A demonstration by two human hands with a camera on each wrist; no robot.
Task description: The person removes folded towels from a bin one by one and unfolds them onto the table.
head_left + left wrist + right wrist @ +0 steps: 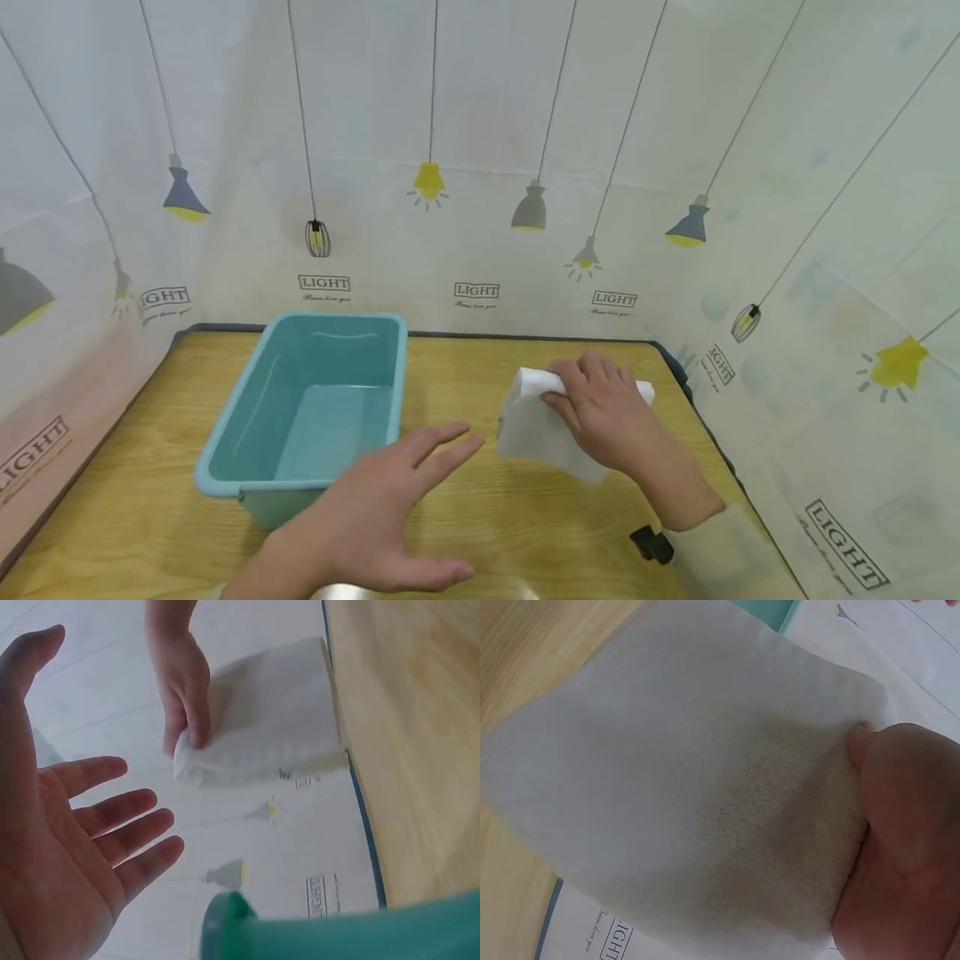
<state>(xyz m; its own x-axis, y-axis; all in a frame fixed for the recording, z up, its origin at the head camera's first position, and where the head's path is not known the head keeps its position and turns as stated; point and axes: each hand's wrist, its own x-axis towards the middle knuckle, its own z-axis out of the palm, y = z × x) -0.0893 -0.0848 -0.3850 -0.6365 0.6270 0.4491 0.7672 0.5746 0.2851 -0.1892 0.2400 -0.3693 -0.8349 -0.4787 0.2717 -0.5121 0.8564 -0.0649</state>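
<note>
One grip: right hand [603,412] pinching the far, rolled edge of the white cloth [536,429], fingers curled over the top, thumb tucked under.
Cloth: lifted at the held edge, hanging down toward the wooden surface [525,533]; cannot tell if the low corner touches the wood.
Cloth place: right of the teal tub [315,400], apart from it, not inside.
Close look from the right wrist: soft white cloth [682,772] filling the view, thumb side of the right hand [900,847] pressed into it.
Other hand: left hand [390,521] spread flat, fingers straight and a little apart, holding nothing, pointing toward the cloth.
Left hand place: just in front of the tub's near corner, hovering over the wood; cannot tell if touching it.
Left wrist look: open palm [67,847], cloth [262,720] held beyond it by the right hand [180,682].
Tub: nothing seen inside, standing upright on the left half of the wood.
Done, by the look of it: cloth picked up at one edge.
Left to do, by the look of it: cloth not yet in the tub, not yet taken by both hands.
Behind: curtain with drawn lamps [525,208] all around.
</note>
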